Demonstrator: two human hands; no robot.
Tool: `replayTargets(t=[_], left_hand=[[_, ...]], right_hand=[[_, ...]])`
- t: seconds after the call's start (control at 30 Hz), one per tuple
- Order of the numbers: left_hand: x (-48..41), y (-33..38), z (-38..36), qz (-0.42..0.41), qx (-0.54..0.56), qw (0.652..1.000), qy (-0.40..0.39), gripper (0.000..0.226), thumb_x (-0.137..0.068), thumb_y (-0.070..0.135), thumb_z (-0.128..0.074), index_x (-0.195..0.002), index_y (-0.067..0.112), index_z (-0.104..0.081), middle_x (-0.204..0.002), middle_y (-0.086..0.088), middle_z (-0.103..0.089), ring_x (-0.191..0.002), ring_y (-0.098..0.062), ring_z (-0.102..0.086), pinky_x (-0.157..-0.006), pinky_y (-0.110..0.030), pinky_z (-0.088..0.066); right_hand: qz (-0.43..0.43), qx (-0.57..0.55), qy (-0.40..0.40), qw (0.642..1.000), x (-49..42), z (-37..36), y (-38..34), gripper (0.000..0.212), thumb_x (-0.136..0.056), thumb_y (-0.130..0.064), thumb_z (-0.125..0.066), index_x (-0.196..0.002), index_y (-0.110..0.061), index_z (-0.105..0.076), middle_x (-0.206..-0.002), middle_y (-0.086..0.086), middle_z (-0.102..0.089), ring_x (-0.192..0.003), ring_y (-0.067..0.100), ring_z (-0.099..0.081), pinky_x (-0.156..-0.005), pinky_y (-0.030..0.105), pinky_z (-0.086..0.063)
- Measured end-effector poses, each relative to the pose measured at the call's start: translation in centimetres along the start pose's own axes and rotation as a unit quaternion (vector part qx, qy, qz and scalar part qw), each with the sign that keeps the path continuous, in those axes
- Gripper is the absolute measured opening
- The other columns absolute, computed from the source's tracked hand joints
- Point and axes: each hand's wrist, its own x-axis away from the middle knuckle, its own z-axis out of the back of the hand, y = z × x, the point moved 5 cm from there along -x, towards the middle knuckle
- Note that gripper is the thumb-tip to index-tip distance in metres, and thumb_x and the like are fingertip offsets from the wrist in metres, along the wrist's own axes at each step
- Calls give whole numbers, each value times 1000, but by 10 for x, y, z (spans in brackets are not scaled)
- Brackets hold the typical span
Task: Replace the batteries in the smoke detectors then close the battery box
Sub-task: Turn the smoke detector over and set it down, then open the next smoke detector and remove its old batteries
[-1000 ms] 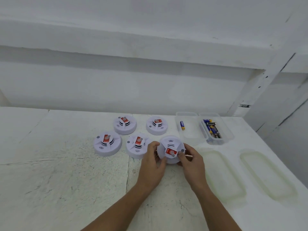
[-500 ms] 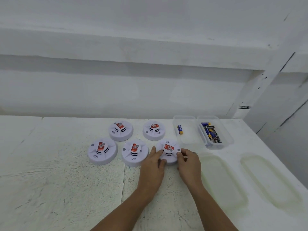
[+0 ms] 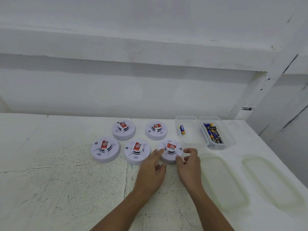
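1. Five white smoke detectors sit face-up on the white table (image 3: pixel 50 180). The one being handled, the nearest detector (image 3: pixel 170 152), lies flat at the right end of the front row, just beside the middle detector (image 3: pixel 137 151).
2. The left hand (image 3: pixel 152 170) has its fingers loosely spread, with the fingertips resting on the left rim of the nearest detector. It clamps on nothing.
3. The right hand (image 3: pixel 190 165) is at the detector's right edge, thumb touching the rim and the other fingers curled apart. It is not closed on anything that shows.
4. The detector looks like a light, stiff plastic shell with a smooth surface. It would likely slide on the table if pushed from one side, so it is best taken by the rim from opposite sides, not by the raised centre with the red label.
5. The battery box (image 3: pixel 215 144) stands open, well beyond the right hand, with several batteries (image 3: pixel 215 135) in one half and a single battery (image 3: pixel 182 129) in the other.
6. The batteries are small, hard and round, so apt to roll. A pinch at the middle should hold them.
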Motion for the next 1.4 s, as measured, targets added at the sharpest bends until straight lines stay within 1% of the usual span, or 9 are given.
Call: replayTargets(t=[0.07,0.2,0.43,0.6,0.7,0.83,1.13,1.23,1.4], left_hand=[[6,0,16,-10,-1,999,42,38,-89,7,-61,-126,14,-60,-120,3,-64,-102,4,-59,-78,0,-43],[18,-12,55,-1,-53,985,165,20,-86,4,-64,-103,14,-68,-85,10,-63,-78,-1,-57,-65,-10,-43],[13,-39,79,165,-65,974,143,38,-88,23,-62,-124,22,-50,-112,0,-41,-94,-16,-50,-76,-24,-38],[8,-43,76,169,-72,977,111,35,-88,24,-57,-121,15,-52,-107,-9,-54,-97,-23,-50,-72,-29,-37],[8,-46,75,169,-72,977,108,29,-86,24,-57,-112,12,-57,-102,-11,-58,-96,-26,-53,-70,-32,-42],[12,-41,82,174,-41,974,140,43,-87,19,-64,-129,14,-55,-111,-4,-55,-95,-19,-58,-83,-33,-50],[28,-38,86,185,94,967,149,47,-79,8,-73,-121,22,-56,-88,18,-62,-82,9,-59,-60,0,-43],[32,-39,88,195,120,965,131,45,-80,13,-73,-119,29,-56,-87,19,-65,-78,11,-62,-62,-6,-46],[34,-47,88,235,189,949,95,40,-86,39,-65,-122,22,-60,-95,-3,-69,-89,-13,-68,-82,-32,-55]], right_hand=[[3,5,0,1000,5,-2,-3,22,-90,-20,-59,-104,-22,-41,-99,7,-49,-81,16,-51,-59,19,-35],[32,36,-39,998,23,-19,-14,13,-89,-20,-58,-88,-22,-46,-88,3,-55,-79,16,-53,-58,19,-36],[43,32,-147,988,40,-64,-46,11,-91,-20,-55,-99,-24,-49,-79,-9,-58,-68,2,-55,-54,12,-39],[18,69,-170,983,35,-86,-54,19,-90,-24,-49,-106,-14,-52,-96,3,-62,-86,19,-59,-72,33,-48],[9,59,-169,984,35,-87,-56,25,-91,-24,-49,-113,-14,-53,-101,1,-62,-90,18,-59,-74,31,-48],[6,27,-163,986,38,-79,-54,23,-95,-24,-49,-117,-18,-49,-98,-4,-56,-79,7,-53,-61,20,-40],[1,-77,-80,994,49,-69,-46,16,-91,-25,-60,-102,-18,-50,-88,-4,-64,-76,4,-59,-60,17,-42],[-20,-125,-86,988,49,-67,-41,24,-86,-21,-67,-103,-24,-51,-94,-5,-64,-84,7,-62,-68,23,-49],[-23,-159,-124,979,51,-54,-37,35,-81,-12,-72,-109,-28,-57,-103,-2,-63,-86,18,-67,-67,27,-53]])
